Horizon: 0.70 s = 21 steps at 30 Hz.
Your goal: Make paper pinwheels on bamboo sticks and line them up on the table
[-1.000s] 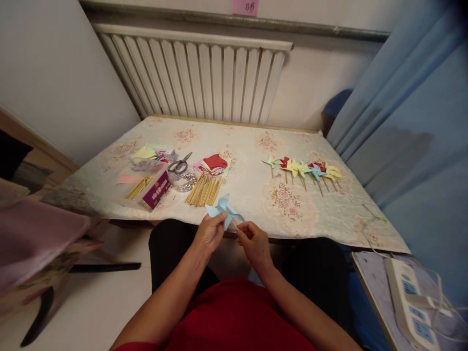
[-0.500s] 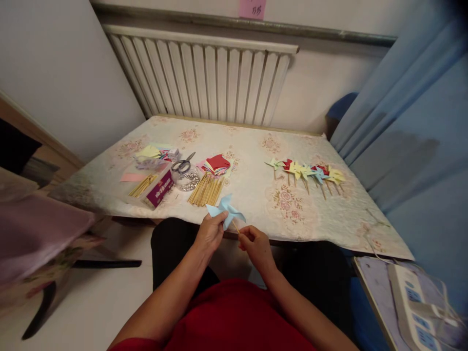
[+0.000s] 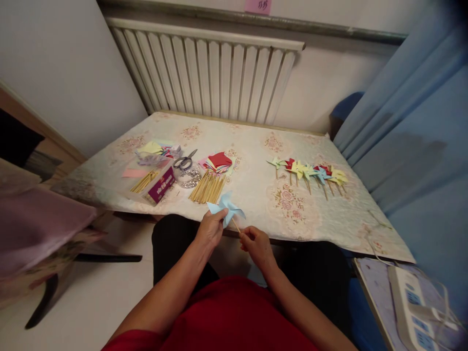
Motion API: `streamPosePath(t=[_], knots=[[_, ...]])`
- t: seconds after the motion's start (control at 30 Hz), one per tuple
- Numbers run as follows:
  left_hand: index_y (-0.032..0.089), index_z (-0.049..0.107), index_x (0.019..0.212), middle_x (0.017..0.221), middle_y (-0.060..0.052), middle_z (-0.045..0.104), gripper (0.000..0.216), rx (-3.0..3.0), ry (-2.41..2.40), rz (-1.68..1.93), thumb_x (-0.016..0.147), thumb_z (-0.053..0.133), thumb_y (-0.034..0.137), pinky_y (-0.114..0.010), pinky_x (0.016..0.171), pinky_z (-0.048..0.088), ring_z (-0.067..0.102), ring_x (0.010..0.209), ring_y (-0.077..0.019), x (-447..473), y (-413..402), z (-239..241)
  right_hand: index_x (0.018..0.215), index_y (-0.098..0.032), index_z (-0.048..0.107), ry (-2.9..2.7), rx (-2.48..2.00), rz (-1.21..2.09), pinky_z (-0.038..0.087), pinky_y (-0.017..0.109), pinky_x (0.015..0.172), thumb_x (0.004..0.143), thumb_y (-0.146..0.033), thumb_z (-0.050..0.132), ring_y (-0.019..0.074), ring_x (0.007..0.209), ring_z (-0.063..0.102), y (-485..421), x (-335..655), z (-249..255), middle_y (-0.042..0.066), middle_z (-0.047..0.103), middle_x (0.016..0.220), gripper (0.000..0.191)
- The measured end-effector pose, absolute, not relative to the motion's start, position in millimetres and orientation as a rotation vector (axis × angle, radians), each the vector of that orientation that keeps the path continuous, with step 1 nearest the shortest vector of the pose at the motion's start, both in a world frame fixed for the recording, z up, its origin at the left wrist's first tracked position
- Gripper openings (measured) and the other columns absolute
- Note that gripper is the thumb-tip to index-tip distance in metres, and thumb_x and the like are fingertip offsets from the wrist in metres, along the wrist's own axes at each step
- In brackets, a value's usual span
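A light blue paper pinwheel (image 3: 227, 207) is held over the table's front edge. My left hand (image 3: 212, 226) pinches it at the middle, thumb on top. The thin wooden stick (image 3: 236, 225) slants down from the pinwheel to my right hand (image 3: 255, 243), whose fingers are closed on its lower end. Just beyond the pinwheel lies a bundle of wooden sticks (image 3: 207, 188). Behind that is a stack of coloured paper pieces (image 3: 218, 162), a red one on top. A round clear container of small shiny pins (image 3: 188, 178) stands left of the sticks, with scissors (image 3: 185, 160) by its rim.
Several finished pinwheels (image 3: 309, 171) lie in a row on the right of the flowered tablecloth (image 3: 252, 146). At left are a purple box (image 3: 161, 184) with sticks beside it and coloured papers (image 3: 151, 147). A power strip (image 3: 413, 304) with cables sits at lower right.
The camera view has shifted slightly. Both hands keep their hold on the pinwheel and its stick, with hardly any movement.
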<state>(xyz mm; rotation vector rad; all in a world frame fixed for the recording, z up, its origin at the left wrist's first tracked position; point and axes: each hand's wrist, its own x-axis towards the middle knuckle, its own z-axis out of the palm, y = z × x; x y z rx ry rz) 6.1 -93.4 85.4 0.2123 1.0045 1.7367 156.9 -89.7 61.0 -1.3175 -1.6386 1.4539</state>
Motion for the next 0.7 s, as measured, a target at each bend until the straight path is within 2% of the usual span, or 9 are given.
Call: streamPosePath(t=[0.17,0.4,0.57,0.7], knots=[[0.012,0.066,0.085,0.08,-0.003,0.071,0.039,0.224,0.985,1.71,0.052,0.085,0.018,-0.026,0.073,0.05,0.063,0.071,-0.0134,6,-95,86,0.065,-0.021,0.058,-1.553,-1.33,1.525,0.042,0.026,0.05,0.073,-0.034,0.058,0.0141,0.048,0.055,-89,157,64,-0.002,0.057,0.053,0.016],[0.013,0.066,0.082,0.076,-0.001,0.067,0.032,0.32,0.965,1.539,0.064,0.082,0.033,-0.022,0.065,0.047,0.059,0.067,-0.0101,2,-103,85,0.066,-0.02,0.059,-1.364,-1.313,1.644,0.039,0.025,0.047,0.068,-0.034,0.062,0.0123,0.045,0.052,-85,159,69,-0.003,0.058,0.053,0.015],[0.014,0.066,0.08,0.077,-0.001,0.065,0.03,0.299,1.105,1.484,0.061,0.084,0.029,-0.023,0.069,0.048,0.061,0.07,-0.0105,-2,-107,78,0.066,-0.018,0.059,-1.235,-1.303,1.703,0.039,0.024,0.046,0.065,-0.036,0.065,0.0116,0.045,0.052,-82,161,68,-0.002,0.059,0.054,0.018],[0.012,0.066,0.081,0.074,-0.002,0.065,0.031,0.293,1.162,1.433,0.061,0.082,0.03,-0.023,0.066,0.047,0.062,0.067,-0.0116,-3,-106,74,0.065,-0.018,0.059,-1.172,-1.284,1.75,0.038,0.023,0.045,0.064,-0.037,0.067,0.0108,0.045,0.051,-80,162,68,-0.002,0.059,0.054,0.02]])
